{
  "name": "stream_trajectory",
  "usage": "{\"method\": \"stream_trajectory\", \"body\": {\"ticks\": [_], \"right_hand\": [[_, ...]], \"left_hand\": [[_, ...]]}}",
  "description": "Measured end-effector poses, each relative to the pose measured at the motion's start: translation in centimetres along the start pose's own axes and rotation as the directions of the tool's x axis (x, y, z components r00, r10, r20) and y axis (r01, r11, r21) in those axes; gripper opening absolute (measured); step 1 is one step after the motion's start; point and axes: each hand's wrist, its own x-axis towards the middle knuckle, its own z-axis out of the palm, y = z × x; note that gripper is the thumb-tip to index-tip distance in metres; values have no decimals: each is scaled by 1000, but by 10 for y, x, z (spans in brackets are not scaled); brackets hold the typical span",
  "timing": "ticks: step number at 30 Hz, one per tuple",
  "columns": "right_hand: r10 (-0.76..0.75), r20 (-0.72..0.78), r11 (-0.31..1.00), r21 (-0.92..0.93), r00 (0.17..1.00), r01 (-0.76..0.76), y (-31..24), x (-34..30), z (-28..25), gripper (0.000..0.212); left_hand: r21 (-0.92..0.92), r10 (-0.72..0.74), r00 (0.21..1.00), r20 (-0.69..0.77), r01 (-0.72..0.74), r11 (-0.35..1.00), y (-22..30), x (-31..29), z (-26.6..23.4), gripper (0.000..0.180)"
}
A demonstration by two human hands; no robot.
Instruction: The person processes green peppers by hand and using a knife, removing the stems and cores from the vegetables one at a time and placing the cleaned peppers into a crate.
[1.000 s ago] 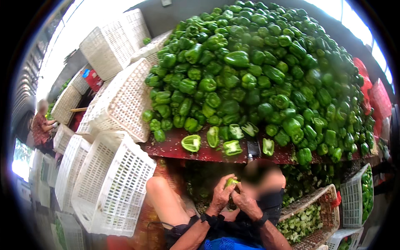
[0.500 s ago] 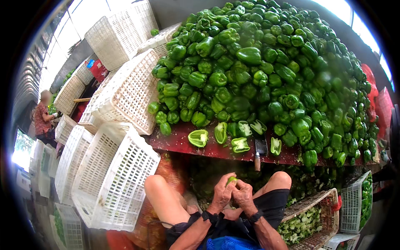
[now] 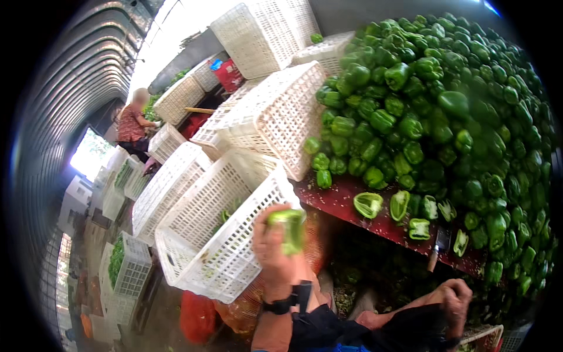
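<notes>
My left hand (image 3: 271,249) is raised by the near rim of a tilted white plastic crate (image 3: 193,252), its fingers closed round a piece of green bell pepper (image 3: 287,230), blurred by motion. A few green bits lie inside that crate. Over to the right, my right hand (image 3: 454,298) is curled above my right thigh; what its fingers hold, if anything, is hidden. On the red table edge (image 3: 334,196), cut pepper halves (image 3: 368,205) lie beside a knife (image 3: 440,246) with a wooden handle.
A big heap of whole green peppers (image 3: 434,117) covers the table. White crates (image 3: 275,111) are stacked on the left. A person (image 3: 134,120) stands far left. Filled mesh sacks (image 3: 199,314) lie under the near crate. Another crate (image 3: 487,335) shows at lower right.
The view has swung left. My hands, together over my lap before, are apart: the left has carried the bell pepper piece toward the white crate, while the right stays near my right leg.
</notes>
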Motion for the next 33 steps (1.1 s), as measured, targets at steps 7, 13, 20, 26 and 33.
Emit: {"method": "stream_trajectory", "body": {"ticks": [7,13,20,26,33], "right_hand": [[190,-218,908,-330,957,-256,41,6,-93,8],[-109,-303,790,-605,947,-103,94,22,-115,8],[-60,-111,659,-751,992,-44,78,118,-28,14],[-92,95,563,-816,991,130,90,150,-2,23],[9,-154,748,-655,988,-109,121,150,0,18]], "left_hand": [[912,430,896,-113,-79,403,13,96,-232,40],[991,-196,976,-92,71,-113,-30,112,-274,53],[995,14,998,57,-58,87,-40,105,-264,50],[520,-69,977,202,-47,853,-17,-3,-114,38],[176,-529,602,599,545,820,-68,-107,25,32]]}}
